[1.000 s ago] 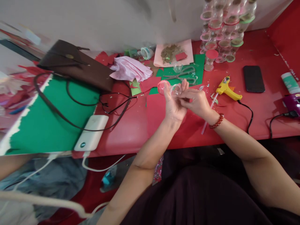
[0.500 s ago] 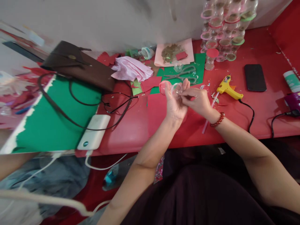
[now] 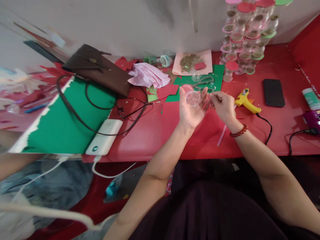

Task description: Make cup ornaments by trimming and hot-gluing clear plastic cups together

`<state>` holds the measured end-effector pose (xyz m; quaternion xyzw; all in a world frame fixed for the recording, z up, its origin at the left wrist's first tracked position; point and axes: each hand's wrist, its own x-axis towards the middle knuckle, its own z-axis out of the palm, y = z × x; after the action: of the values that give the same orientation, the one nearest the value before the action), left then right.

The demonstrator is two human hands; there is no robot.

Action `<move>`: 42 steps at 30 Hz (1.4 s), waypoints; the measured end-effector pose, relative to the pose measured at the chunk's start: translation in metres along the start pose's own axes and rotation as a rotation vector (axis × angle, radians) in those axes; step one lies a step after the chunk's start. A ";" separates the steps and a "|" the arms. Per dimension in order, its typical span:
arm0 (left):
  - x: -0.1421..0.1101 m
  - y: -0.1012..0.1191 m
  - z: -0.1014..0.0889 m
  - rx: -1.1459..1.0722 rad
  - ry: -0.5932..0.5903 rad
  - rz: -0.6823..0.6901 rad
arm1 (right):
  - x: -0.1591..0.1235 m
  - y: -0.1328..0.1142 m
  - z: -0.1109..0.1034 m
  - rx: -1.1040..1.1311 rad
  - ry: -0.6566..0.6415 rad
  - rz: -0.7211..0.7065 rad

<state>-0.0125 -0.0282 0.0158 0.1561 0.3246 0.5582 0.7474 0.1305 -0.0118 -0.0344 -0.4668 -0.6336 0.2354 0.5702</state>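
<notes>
My left hand [image 3: 190,111] is raised palm up over the red table [image 3: 275,126] and cradles a small clear plastic cup [image 3: 193,98] with a pink lid [image 3: 186,88] behind it. My right hand [image 3: 223,106], with a red bead bracelet at the wrist, is just right of the cup, its fingers pinched together on something too small to name. The two hands are slightly apart.
A yellow glue gun [image 3: 246,101], a black phone [image 3: 273,92], scissors [image 3: 203,82], a stack of small lidded cups [image 3: 246,36], pink cloth [image 3: 148,75], a brown bag [image 3: 98,68], a green sheet [image 3: 60,123] and a white power bank [image 3: 105,141] lie around.
My right hand has drawn back to the right, away from the cup. The cup now shows fully in my left palm. The camera view has shifted slightly.
</notes>
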 end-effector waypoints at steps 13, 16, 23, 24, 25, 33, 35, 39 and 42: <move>0.034 -0.019 -0.022 0.479 -0.225 0.115 | -0.003 -0.018 0.005 -0.081 -0.145 0.179; 0.031 -0.023 -0.022 0.530 -0.176 0.201 | -0.003 -0.019 0.004 -0.100 0.037 0.187; 0.022 -0.026 -0.020 0.655 -0.105 0.704 | -0.001 -0.023 -0.001 -0.168 0.144 0.199; 0.021 -0.026 -0.021 0.689 -0.115 0.757 | -0.001 -0.024 -0.001 -0.167 0.149 0.203; 0.021 -0.027 -0.021 0.734 -0.122 0.798 | -0.001 -0.025 -0.001 -0.167 0.152 0.209; 0.020 -0.029 -0.027 1.040 -0.035 0.850 | -0.005 -0.032 0.004 -0.156 0.133 0.260; 0.022 -0.028 -0.029 1.097 -0.022 0.873 | -0.005 -0.032 0.005 -0.170 0.115 0.279; 0.025 -0.025 -0.032 1.214 0.030 0.921 | -0.008 -0.032 0.007 -0.206 0.098 0.288; 0.026 -0.021 -0.032 1.272 0.069 0.958 | -0.009 -0.033 0.009 -0.213 0.097 0.285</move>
<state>-0.0135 -0.0150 -0.0282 0.6580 0.5016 0.5310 0.1833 0.1107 -0.0321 -0.0134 -0.6203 -0.5542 0.2227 0.5085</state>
